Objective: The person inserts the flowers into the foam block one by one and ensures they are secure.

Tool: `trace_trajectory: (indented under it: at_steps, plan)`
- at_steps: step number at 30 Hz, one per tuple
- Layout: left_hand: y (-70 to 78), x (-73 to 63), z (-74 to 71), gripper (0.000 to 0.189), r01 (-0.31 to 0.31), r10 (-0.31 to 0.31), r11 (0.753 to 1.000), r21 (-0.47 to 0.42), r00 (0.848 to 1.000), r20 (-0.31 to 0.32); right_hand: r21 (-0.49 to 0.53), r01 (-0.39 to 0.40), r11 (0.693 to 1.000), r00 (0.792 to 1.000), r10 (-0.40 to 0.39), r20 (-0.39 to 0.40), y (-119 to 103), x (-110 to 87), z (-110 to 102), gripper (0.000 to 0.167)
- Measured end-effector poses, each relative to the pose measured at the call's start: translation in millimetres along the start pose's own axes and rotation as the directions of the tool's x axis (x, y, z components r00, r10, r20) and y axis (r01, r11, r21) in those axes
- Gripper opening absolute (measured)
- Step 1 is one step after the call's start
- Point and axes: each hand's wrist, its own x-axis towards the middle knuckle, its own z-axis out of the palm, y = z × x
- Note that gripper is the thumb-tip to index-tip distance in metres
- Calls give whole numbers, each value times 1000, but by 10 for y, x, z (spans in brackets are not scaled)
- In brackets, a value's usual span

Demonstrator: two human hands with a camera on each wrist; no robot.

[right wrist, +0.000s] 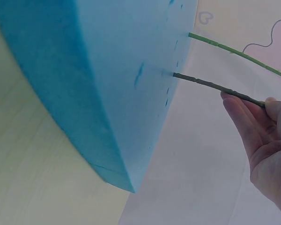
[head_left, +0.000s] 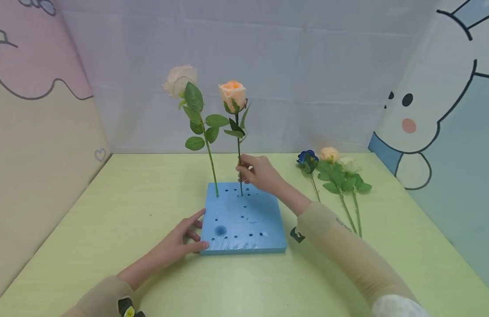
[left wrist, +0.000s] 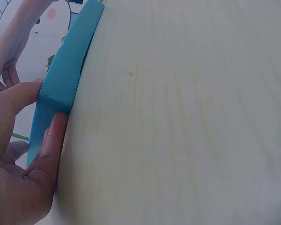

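A light blue foam block [head_left: 228, 207] with several small holes and one larger hole lies on the table. Against its left side my left hand [head_left: 178, 240] presses with fingers spread, thumb at the near left corner; the left wrist view shows fingertips along the side of the foam block [left wrist: 65, 70]. My right hand [head_left: 260, 174] pinches the dark stem of a peach rose [head_left: 233, 94] between thumb and fingers. That stem [right wrist: 201, 82] stands almost upright, its lower end at a hole near the block's back edge. To its left, a pale pink rose [head_left: 181, 81] stands in the block, leaning left.
On the right of the table [head_left: 402, 246] lie a blue rose [head_left: 307, 159], another peach rose [head_left: 329, 153] and a white rose [head_left: 349, 164], stems toward me. My right forearm crosses over some stems. A small dark piece [head_left: 297, 235] shows beside my sleeve. Cloth walls [head_left: 327, 79] enclose the table.
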Motion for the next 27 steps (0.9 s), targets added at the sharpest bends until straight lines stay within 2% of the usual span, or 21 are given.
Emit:
trace_trajectory:
  at_steps: [10,17,22,27]
  plan:
    - [-31,10,-8,89,5,-5,1000,-25,1000,8,-13,-24,1000,1000,25,7,-9,-5,-7,14]
    - [-44,13,-18,88,-16,17,998,-54,1000,19,0,-31,1000,1000,31,-3,0,2,0,14]
    - [-57,16,-15,88,-27,28,999,-43,999,18,-1,-21,1000,1000,21,4,7,4,1,14]
    - [-54,19,-9,89,-20,21,999,-33,1000,16,-7,-64,998,998,63,-1,26,-7,-11,14]
